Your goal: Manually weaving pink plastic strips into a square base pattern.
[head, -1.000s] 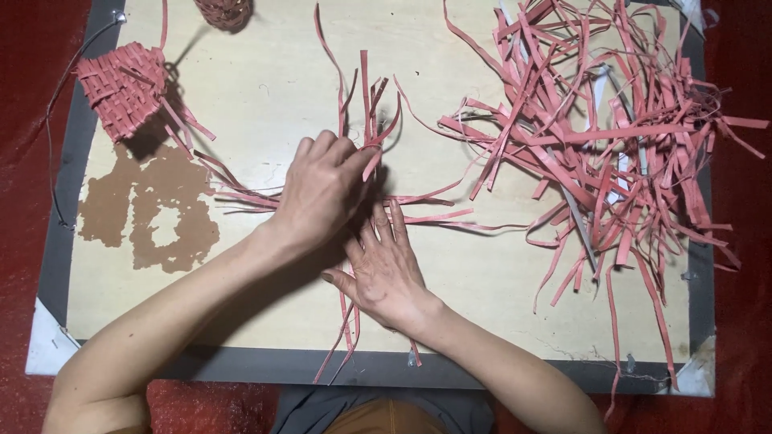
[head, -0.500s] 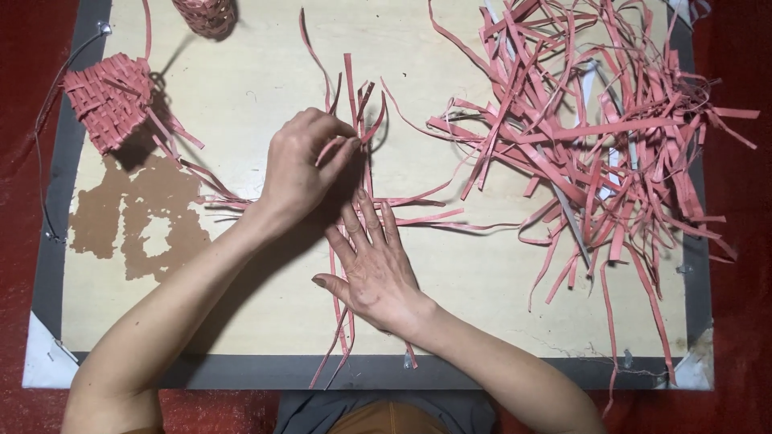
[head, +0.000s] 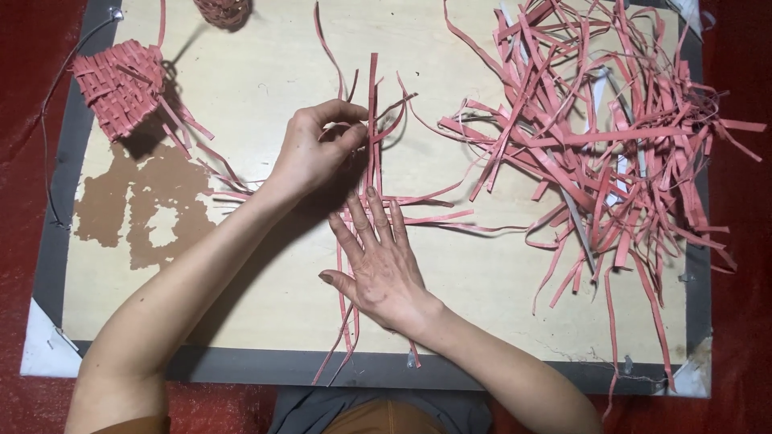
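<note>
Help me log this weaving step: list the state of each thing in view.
Left hand: pinching an upright strip.
Right hand: flat, pressing the crossed strips onto the board.
Loose strip pile: tangled, untouched.
Woven piece: partly finished, set aside at the board's corner.

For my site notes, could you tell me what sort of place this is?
Probably a home craft spot for strip weaving: a worn board on red floor covering, a loose strip pile, and a part-woven piece.

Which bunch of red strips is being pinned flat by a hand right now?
The crossed strips mid-board, under the right hand; the left hand pinches one. The big loose pile at right lies untouched.
</note>
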